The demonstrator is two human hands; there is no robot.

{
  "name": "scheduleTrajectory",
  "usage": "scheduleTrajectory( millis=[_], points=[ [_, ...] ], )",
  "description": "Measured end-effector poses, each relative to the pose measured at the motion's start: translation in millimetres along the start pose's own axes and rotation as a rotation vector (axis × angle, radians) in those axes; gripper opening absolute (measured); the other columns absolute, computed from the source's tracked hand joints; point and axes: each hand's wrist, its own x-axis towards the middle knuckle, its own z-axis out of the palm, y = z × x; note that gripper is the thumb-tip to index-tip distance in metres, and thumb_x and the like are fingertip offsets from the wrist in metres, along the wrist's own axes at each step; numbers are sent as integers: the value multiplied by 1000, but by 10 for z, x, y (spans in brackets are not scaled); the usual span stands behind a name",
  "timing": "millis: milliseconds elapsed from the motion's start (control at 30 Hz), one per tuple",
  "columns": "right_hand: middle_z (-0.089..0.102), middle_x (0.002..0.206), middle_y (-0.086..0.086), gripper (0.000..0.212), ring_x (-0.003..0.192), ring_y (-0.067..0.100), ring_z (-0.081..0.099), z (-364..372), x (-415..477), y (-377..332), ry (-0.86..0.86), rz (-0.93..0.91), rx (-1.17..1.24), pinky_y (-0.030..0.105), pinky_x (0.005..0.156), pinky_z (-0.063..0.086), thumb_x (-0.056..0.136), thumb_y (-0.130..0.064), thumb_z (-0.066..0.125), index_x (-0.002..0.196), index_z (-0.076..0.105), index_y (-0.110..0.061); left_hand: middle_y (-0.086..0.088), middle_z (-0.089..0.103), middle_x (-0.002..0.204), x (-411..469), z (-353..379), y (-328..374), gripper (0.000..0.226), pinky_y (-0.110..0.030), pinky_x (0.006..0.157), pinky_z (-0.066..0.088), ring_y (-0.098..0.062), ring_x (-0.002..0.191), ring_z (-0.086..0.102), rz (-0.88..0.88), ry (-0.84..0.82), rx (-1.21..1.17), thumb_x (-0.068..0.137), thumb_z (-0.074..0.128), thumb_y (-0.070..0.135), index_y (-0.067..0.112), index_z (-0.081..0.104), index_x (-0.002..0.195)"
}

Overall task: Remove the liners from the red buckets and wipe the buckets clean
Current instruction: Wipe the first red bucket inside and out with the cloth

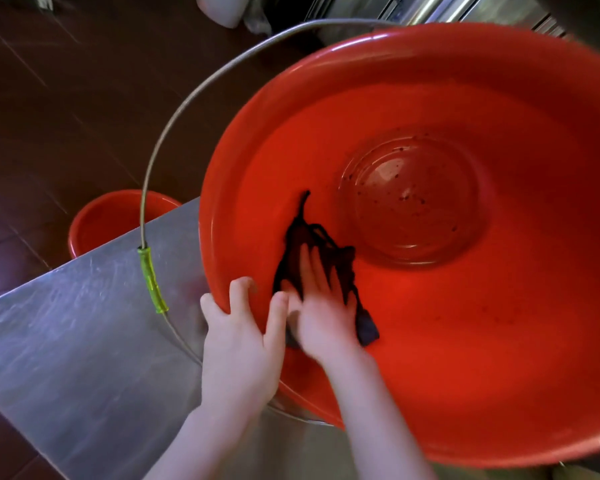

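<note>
The left hand [238,336] is gripping the rim of the large red plastic bucket [465,341], which is lying tilted on the steel bench [84,341]. The right hand [323,317], fingers spread flat, is pressing a dark rag [295,244] against the bucket's inner wall. Pushing too hard is risking sliding the bucket off the bench.

We have the bucket [499,341] on the table's [84,341] right part, its wire handle [151,275] out to the left. The cloth [298,244] lies inside on the near-left wall, under our right hand [323,317]. A second bucket [108,220] stands on the floor [66,116] behind the table's far edge.
</note>
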Motion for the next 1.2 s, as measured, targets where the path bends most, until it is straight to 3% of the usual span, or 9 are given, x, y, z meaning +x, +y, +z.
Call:
scheduleTrajectory(
  millis=[133,333,467,567,700,933,1033,1133,1200],
  points=[
    [-17,159,-21,64,150,13,-7,117,-392,-96,63,-105,-60,52,118,4,95,-56,15,144,-25,-47,11,35,96,-15,-47,-19,22,-32,74,32,-6,75,43,9,-23,-86,83,42,63,49,34,98],
    [-3,164,-11,59,150,26,0,-211,732,123,-23,332,196,60,116,0,100,-54,20,153,-3,-41,6,38,104,-65,-126,76,30,-31,80,35,-11,87,51,-53,-93,-58,85,42,64,46,39,109],
    [0,164,-8,62,151,25,0,-129,895,305,-22,265,118,58,118,1,99,-54,20,154,-2,-37,-3,41,111,57,-400,187,42,-40,89,48,-25,100,57,-16,-213,364,81,42,63,45,45,119],
    [1,163,-12,61,150,25,1,-54,793,353,46,241,90,60,115,-1,98,-58,21,153,0,-43,-18,39,132,333,-708,411,48,-48,93,47,-40,116,46,291,56,510,80,53,50,28,58,122],
    [0,163,-12,63,150,25,2,-134,655,501,-20,246,-8,60,116,-2,96,-61,20,153,1,-43,-16,37,117,674,-814,468,41,-41,58,53,-32,67,51,580,43,553,84,66,17,23,59,124],
    [1,164,-9,62,150,29,-1,-135,326,488,-3,351,-106,65,115,-4,99,-54,22,155,4,-36,-7,33,115,438,-555,111,39,-39,65,51,-35,70,56,371,-4,380,80,60,32,34,51,118],
    [1,164,-12,64,150,24,3,-37,-62,207,22,179,-146,62,116,5,98,-55,25,154,0,-39,-7,37,106,237,-444,-85,40,-45,82,42,-36,92,49,254,-85,402,81,40,48,33,50,117],
    [19,161,-11,70,146,24,25,208,-800,-177,157,-68,-148,61,112,25,89,-57,28,154,15,-37,-5,40,96,99,-377,-246,38,-45,82,37,-31,91,43,253,-114,577,87,31,55,37,48,116],
    [25,160,-9,71,143,27,33,280,-949,-274,145,-55,-87,60,109,32,86,-58,26,153,20,-36,-1,37,95,117,-369,-254,37,-43,80,35,-27,90,40,269,-149,607,90,26,57,40,46,117]
  ],
)
